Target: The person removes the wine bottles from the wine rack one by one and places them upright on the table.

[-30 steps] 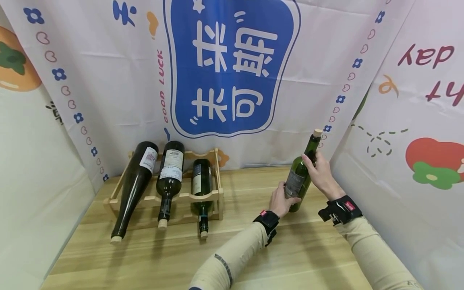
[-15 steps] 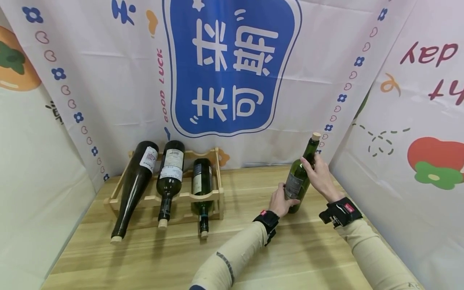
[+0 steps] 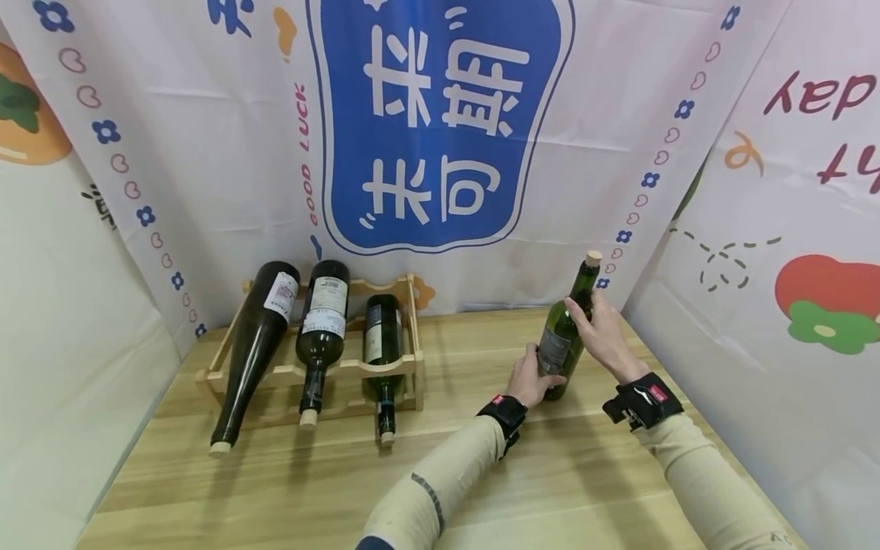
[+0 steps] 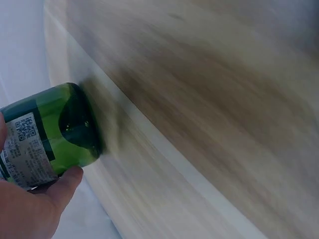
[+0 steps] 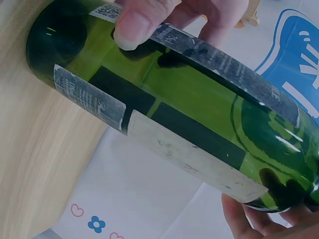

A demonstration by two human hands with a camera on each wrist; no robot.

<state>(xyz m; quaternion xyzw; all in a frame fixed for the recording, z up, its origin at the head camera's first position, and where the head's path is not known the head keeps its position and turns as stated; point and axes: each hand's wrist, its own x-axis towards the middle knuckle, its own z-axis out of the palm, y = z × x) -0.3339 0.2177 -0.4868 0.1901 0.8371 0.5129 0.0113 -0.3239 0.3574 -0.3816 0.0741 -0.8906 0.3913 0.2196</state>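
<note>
The thumb and fingers of the left hand (image 3: pixel 528 380) are curled around the lower part of a green bottle (image 3: pixel 565 332), and the fingers of the right hand (image 3: pixel 605 336) hold the same bottle higher, at its shoulder. So both hands grip one thing. This bottle is at the right side, over the far part of the wooden table (image 3: pixel 557 489); it leans a little to the right, and I cannot tell if its base touches the wood. A light cork (image 3: pixel 593 258) sits in its mouth. On each wrist there is a black band, and behind it a beige sleeve (image 3: pixel 440 489). Well apart, to the left, a wooden rack (image 3: pixel 418 365) stands on the table. In it lie three dark bottles, the left one (image 3: pixel 250 367), the middle one (image 3: pixel 321 351) and the right one (image 3: pixel 385 344), with corked necks toward the near side. Farther, there hangs a white cloth (image 3: pixel 584 191) with a blue panel
</note>
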